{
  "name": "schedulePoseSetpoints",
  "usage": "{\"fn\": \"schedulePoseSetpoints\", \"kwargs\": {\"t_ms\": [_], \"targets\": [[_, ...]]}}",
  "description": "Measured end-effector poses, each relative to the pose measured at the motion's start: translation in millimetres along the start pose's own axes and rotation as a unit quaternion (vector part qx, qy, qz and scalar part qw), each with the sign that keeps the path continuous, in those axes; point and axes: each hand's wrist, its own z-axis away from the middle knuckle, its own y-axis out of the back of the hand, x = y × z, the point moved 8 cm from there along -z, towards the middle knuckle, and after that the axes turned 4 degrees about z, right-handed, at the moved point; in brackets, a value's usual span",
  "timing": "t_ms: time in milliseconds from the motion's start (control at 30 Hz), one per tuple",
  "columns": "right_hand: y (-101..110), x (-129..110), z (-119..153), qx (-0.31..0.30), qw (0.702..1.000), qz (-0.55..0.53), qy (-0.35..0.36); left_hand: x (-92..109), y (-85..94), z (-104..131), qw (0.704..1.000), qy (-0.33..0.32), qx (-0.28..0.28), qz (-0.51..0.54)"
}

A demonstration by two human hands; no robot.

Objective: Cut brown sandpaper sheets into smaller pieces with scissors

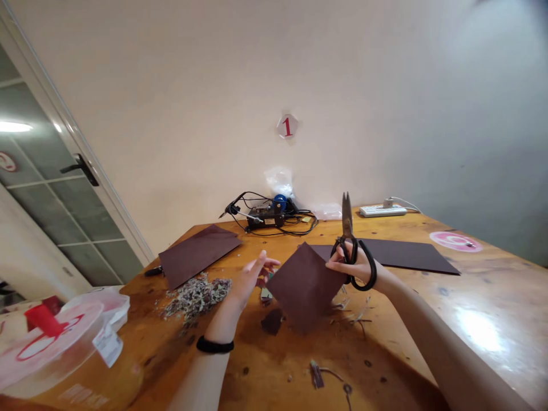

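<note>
My right hand (351,264) has black-handled scissors (347,220) hooked on it, blades pointing up and close together. Its thumb and fingers also pinch the right corner of a dark brown square sheet (306,288), which is held tilted above the table. Close to the sheet's left corner is my left hand (253,278), fingers apart and holding nothing; a black band circles that wrist. Below the sheet's left edge lies a small dark scrap (272,322). A small light-coloured item (266,294) behind that edge is partly hidden.
Larger brown sheets lie at left (199,257) and right (411,256) on the wooden table (385,365). Shredded clippings (199,298) are heaped at left. Wired equipment (268,216) and a power strip (382,210) stand at the back. A lidded plastic tub (55,365) is front left.
</note>
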Motion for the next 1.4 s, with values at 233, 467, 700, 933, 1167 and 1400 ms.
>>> {"fn": "schedulePoseSetpoints", "kwargs": {"t_ms": [233,467,700,933,1167,1400], "targets": [[-16,-4,6,-0.074,0.993,0.087,-0.001,2,-28.1,12,0.979,0.014,-0.159,-0.123],[-19,-2,6,-0.08,0.993,0.089,0.001,2,-34.5,15,0.976,0.022,-0.174,-0.131],[-19,-9,9,-0.069,0.996,0.041,-0.028,1,-32.9,16,0.981,0.022,-0.16,-0.104],[-11,-9,4,-0.015,0.999,-0.016,-0.033,4,-25.0,12,0.987,0.007,-0.122,-0.103],[12,2,0,0.09,0.994,-0.06,-0.011,9,-5.8,4,0.996,-0.048,-0.019,-0.071],[1,0,-1,0.046,0.997,-0.055,0.006,10,-4.2,2,0.997,-0.061,0.009,-0.044]]}}
